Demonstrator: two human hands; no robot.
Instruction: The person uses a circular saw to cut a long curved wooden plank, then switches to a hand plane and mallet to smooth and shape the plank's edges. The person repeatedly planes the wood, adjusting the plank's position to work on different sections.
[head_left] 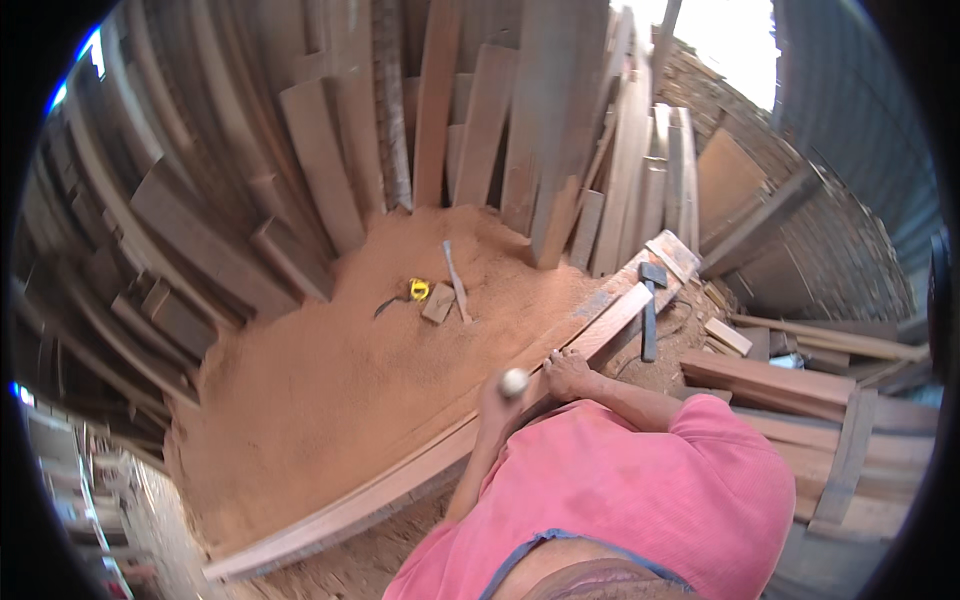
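My left hand (492, 410) is closed, blurred by motion, around a tool handle with a pale round end (514, 382); the rest of the tool is hidden. Just right of it, my right hand (568, 374) has its fingers bent over a reddish wooden board (615, 325), near that board's close end. This board lies along a long timber beam (350, 510) running from the lower left to the upper right in front of me. A hammer (649, 318) with a dark head rests across the board's far end, its handle pointing toward me.
Sawdust (330, 400) covers the ground beyond the beam. On it lie a yellow tape measure (418, 289), a small wooden block (438, 302) and a long grey tool (455, 280). Planks (325, 160) lean all around the back and left. Stacked timber (790, 390) lies at right.
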